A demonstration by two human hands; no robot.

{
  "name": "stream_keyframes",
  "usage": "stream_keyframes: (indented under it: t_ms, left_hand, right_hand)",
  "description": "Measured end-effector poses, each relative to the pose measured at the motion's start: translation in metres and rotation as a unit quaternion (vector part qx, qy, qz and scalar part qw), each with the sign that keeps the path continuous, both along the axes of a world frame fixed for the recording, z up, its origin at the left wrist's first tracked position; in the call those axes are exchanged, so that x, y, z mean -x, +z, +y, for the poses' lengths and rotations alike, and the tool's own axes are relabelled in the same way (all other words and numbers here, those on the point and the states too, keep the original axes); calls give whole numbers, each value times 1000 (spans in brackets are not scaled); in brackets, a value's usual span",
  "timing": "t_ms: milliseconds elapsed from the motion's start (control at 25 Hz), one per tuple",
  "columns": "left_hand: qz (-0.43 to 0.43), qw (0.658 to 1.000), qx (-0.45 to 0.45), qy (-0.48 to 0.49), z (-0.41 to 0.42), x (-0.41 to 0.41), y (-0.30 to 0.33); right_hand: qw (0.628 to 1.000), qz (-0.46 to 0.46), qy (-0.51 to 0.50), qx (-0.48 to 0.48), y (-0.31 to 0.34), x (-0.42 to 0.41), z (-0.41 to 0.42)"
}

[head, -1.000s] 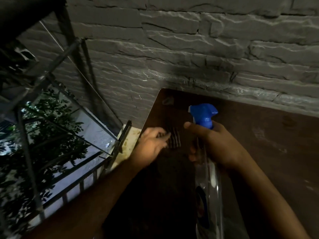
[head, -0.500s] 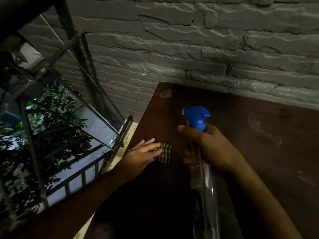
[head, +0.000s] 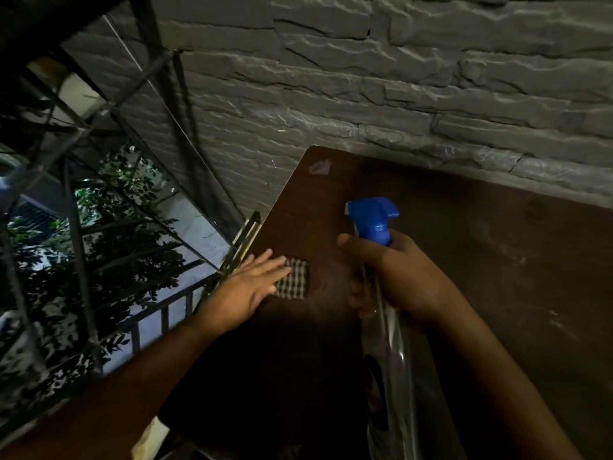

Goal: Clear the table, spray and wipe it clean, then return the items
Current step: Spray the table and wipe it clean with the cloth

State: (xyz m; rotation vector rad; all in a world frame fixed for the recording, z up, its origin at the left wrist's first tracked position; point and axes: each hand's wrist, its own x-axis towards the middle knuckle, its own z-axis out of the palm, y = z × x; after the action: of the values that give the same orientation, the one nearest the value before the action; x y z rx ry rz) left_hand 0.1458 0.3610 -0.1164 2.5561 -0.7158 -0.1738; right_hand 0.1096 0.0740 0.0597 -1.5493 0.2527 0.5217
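Two bare forearms, no sleeves in view up to the frame edge. Left hand (head: 252, 287) bare: no ring, no glove, no wristband; wrist plain, without watch or strap. Right hand (head: 398, 280) likewise bare and unadorned, wrist plain. Fingernails short where visible, on the left fingers (head: 275, 263) toward 1 o'clock. Dim light; finer marks on either arm too dark to tell. Lower left forearm in deep shadow toward 7 o'clock.
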Motion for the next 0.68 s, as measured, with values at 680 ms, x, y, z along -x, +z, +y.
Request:
stream_keyframes:
  t_ms: [680]
  left_hand:
    - [2, 992, -23, 126, -27, -44, 13]
  right_hand:
    - [999, -15, 30, -10, -19, 28, 12]
